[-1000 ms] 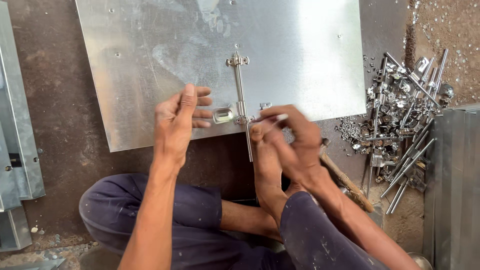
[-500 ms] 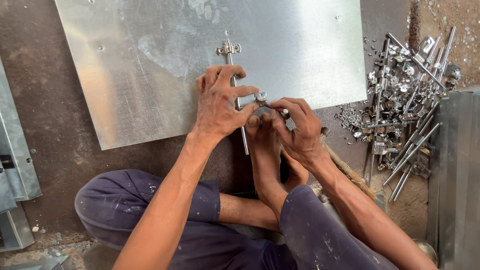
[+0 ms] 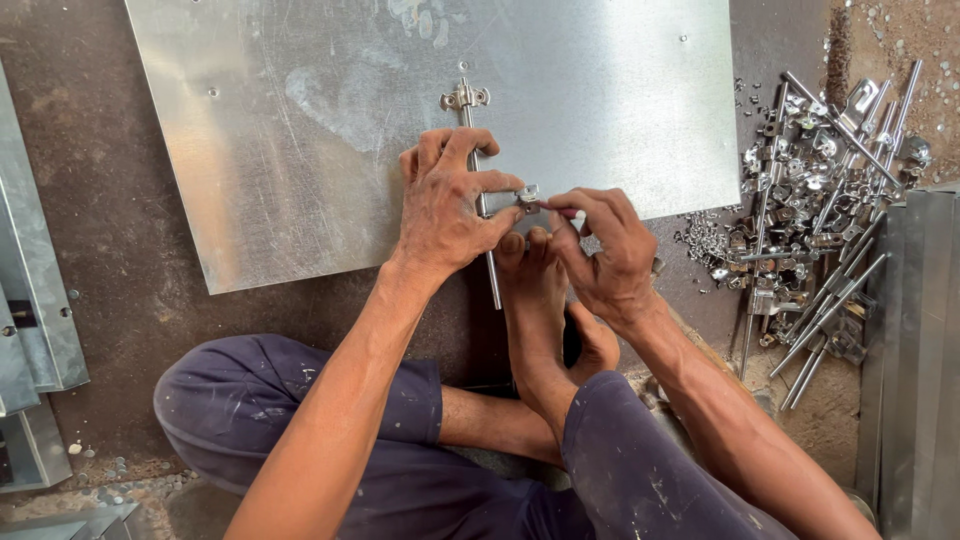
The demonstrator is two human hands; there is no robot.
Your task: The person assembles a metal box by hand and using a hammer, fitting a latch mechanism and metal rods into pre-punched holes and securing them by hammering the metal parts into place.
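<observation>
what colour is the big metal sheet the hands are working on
Shiny silver-grey, with faint scratches and pale smudges; the metal sheet shows in the head view, the only one.

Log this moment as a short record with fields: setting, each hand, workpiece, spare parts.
setting: person seated on a dark floor, one bare foot set at the sheet's near edge
left hand: left hand lies over the rod and small bracket
right hand: right hand pinches a small tool at the bracket; tool mostly hidden
workpiece: metal sheet lying flat, with a thin rod along it, a bracket at the far end, a small bracket between the hands
spare parts: pile of rods and fittings right of the sheet
</observation>
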